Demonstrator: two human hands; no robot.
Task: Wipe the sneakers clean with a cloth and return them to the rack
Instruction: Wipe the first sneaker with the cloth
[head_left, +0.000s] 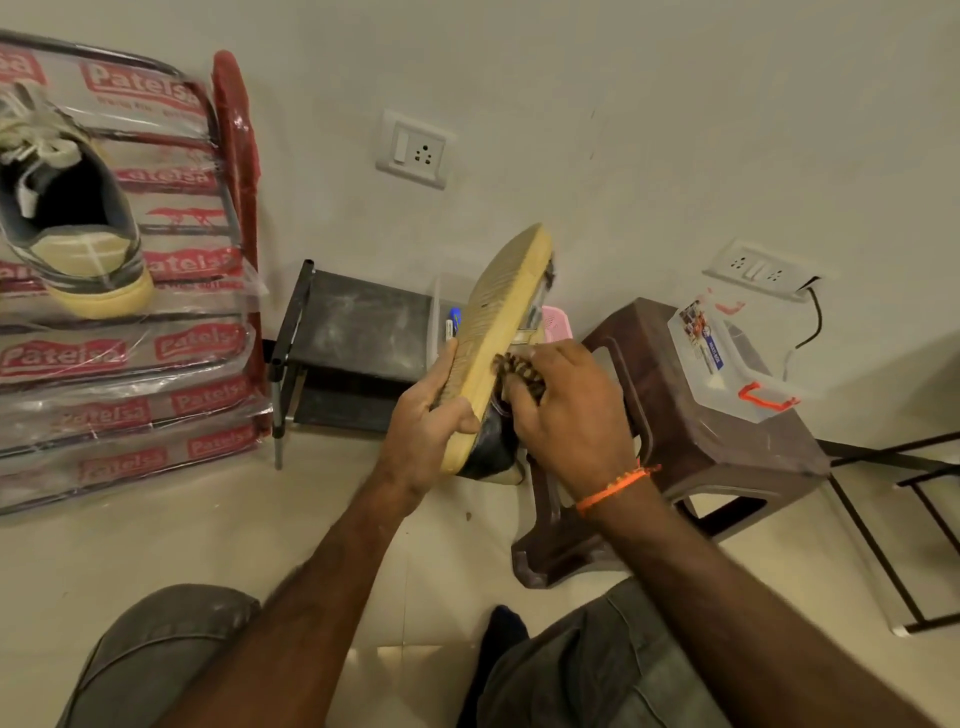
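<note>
Left hand (431, 415) grips the light, stiff tan-soled dark sneaker (493, 338) by its heel at centre frame, while right hand (566, 410), at three o'clock, apparently pinches a soft striped cloth (514, 366) against the upper.

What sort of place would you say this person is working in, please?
Probably a room in a home, a storage or entry corner. A black metal shoe rack stands against a plain wall with white switch-and-socket plates, beside a brown plastic stool on a pale tiled floor.
</note>
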